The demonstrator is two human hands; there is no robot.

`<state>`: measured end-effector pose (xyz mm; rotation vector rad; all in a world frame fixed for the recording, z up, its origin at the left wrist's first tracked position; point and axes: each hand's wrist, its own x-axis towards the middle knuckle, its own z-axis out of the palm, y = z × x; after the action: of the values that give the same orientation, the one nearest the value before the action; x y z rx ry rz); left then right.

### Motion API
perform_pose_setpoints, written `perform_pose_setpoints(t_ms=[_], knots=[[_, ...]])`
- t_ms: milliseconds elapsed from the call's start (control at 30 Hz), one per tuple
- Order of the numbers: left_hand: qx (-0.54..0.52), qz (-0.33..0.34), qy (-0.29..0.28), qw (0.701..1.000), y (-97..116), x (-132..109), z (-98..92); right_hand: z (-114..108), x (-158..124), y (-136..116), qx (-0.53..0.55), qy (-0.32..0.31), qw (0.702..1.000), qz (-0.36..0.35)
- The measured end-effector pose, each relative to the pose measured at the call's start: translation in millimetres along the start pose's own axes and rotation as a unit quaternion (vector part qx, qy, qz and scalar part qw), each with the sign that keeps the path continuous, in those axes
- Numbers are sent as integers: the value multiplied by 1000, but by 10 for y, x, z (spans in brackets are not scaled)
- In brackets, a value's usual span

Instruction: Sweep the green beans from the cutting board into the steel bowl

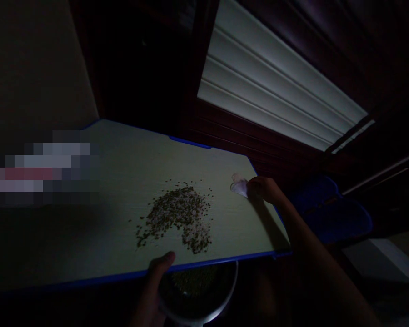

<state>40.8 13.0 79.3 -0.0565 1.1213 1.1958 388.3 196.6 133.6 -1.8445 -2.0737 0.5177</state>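
Note:
A loose pile of small dark seeds or beans [180, 211] mixed with paler bits is spread over the pale tabletop [122, 159]. Right of it, my right hand [264, 188] is closed on a thin whitish piece [239, 187], its exact kind unclear, at the table surface. My left hand [157, 272] is at the near blue edge, thumb laid over the top and the other fingers hidden. Just beside it, below the edge, stands a round bowl [233, 290] with a light rim, holding similar greenish grains [196, 279].
A blue plastic chair [330, 213] stands beyond the table's right end. A pale box-like object [381, 259] lies at lower right. Dark wooden panelling with a pale slatted section [259, 77] rises behind. At left, part of the view is pixelated.

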Motion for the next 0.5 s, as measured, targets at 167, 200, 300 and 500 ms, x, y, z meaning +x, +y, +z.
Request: perform_pose_setpoints(t_ms=[167,200,300,500], knots=[[-5,-11,-8,1000,11,1,-14,-183,48,113,-5,10,1000,0],[-3,-18,-7,1000,18,-3,-16,-214,29,126,-4,8,1000,0],[4,-36,-12,999,41,-21,-13,-233,1,124,2,-9,1000,1],[11,-34,-22,999,78,-54,3,-133,104,18,34,7,999,15]])
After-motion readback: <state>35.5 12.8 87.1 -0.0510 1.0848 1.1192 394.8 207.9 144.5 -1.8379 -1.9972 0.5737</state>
